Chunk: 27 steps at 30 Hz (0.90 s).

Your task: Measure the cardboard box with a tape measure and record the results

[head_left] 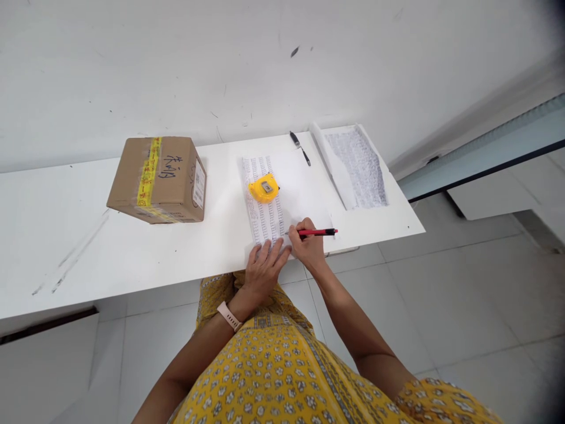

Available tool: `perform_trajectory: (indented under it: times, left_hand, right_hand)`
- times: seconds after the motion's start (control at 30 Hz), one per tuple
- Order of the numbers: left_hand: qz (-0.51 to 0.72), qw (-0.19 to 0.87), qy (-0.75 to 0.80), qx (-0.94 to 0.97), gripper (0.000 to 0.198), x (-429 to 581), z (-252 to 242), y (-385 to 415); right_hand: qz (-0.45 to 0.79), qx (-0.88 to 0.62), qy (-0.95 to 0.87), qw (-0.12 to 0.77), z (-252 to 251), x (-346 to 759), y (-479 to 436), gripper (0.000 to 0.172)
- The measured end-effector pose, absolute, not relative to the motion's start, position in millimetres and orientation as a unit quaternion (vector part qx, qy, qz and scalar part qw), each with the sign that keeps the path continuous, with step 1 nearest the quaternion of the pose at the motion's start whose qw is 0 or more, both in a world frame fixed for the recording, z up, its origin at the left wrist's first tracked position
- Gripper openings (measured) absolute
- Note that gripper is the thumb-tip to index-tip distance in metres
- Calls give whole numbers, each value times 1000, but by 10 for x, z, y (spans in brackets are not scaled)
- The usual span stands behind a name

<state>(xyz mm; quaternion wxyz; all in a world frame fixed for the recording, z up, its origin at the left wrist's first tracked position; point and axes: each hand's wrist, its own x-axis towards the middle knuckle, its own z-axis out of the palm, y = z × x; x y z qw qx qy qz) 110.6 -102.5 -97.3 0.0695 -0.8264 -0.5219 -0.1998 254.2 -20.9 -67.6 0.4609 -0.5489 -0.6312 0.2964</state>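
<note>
On paper [270, 215]: left hand [263, 266] palm-down, grip spread; right hand [308, 246] angled inward, grip closed round red pen [318, 232].

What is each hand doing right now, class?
Left hand: open, fingers spread on the written sheet.
Right hand: closed, holding a red pen, tip at the sheet.

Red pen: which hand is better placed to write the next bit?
Probably the right hand: it holds the red pen, tip at the paper. The left hand rests on the paper's near edge.
</note>
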Motion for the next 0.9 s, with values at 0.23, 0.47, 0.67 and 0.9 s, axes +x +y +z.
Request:
perform_trajectory:
  times: [0.23, 0.47, 0.67, 0.9]
  left_hand:
    - [-194, 12, -531, -825, 46, 1107, -969, -1033]
    - [-180, -6, -537, -824, 47, 1103, -943, -1036]
    - [-192, 43, -531, -824, 43, 1092, -917, -1032]
    - [-185, 67, -530, -825, 43, 1052, -879, -1067]
  right_hand:
    - [289, -555, -636, 451, -679, 2550, -207, 29]
    - [280, -561, -622, 468, -685, 2573, -191, 26]
    - [121, -553, -729, 385, -618, 2917, 132, 16]
    - [37, -535, -799, 272, -378, 2742, 475, 48]
